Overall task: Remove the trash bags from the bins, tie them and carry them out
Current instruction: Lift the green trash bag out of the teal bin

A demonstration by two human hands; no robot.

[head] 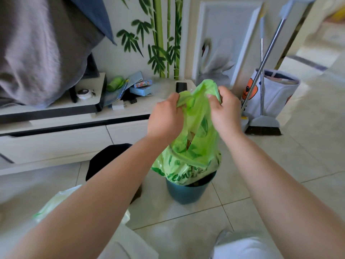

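Head view: both bare arms reach in from the bottom of the frame to the centre. Left hand (165, 116) has its fingers closed on the left handle of the green trash bag (192, 146). Right hand (224, 111) has its fingers curled tight round the right handle. Handles pulled up and close together, just above centre frame. Bag mouth partly open between the hands, some brownish trash visible inside. Bag's lower part bulges over the rim of the teal bin (186, 191), bottom still inside it, centre-lower frame on the tiled floor (280, 165).

Black bin (108, 159) just left of the teal one, partly behind the left forearm. Pale green bag (54, 202) on the floor at lower left, mostly hidden by the arm. White low cabinet (56, 143) across the left, small clutter on top. Grey cloth (37, 49) upper left. Broom (263, 126) and a patterned bag (276, 90) at right, by the wall.
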